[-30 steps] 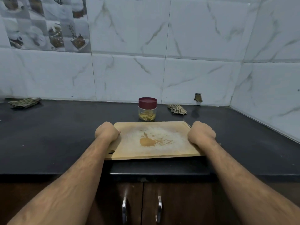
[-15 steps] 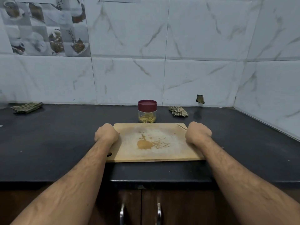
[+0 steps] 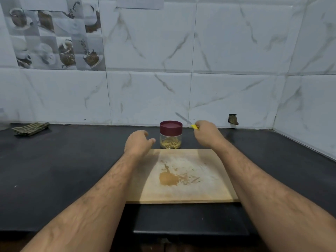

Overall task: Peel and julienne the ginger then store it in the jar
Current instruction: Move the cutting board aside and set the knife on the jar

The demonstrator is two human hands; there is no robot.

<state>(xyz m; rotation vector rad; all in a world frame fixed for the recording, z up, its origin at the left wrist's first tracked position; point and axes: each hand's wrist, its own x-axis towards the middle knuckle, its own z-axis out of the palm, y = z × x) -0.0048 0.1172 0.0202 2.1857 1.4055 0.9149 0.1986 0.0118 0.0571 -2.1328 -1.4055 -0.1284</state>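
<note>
The fingers of the right hand (image 3: 206, 136) are curled round the yellow handle of a knife (image 3: 187, 122), whose thin blade points up and to the left, above and behind the jar; the blade is blurred, so its edge cannot be read; the fingers of the left hand (image 3: 138, 143) hang loosely curved and hold nothing, hovering just left of the jar and past the far left corner of the board. Between the two hands stands the jar (image 3: 171, 135), upright on the dark table (image 3: 63, 170) just beyond the far edge of the cutting board (image 3: 209, 190); its maroon lid (image 3: 171, 126) sits on top, and pale yellow strips of ginger (image 3: 170, 143) lie in the bottom of the clear body. The board carries only a tan stain and a few scattered slivers near its middle; no whole ginger piece or heap of peel shows on it. Judged from this, peeling, cutting and storing look done, and what remains is tidying: putting the knife away and cleaning the board; whether the lid is fully tightened cannot be told. Further out, a folded striped cloth (image 3: 30, 128) lies at the far left of the table against the tiled wall (image 3: 236, 70).
</note>
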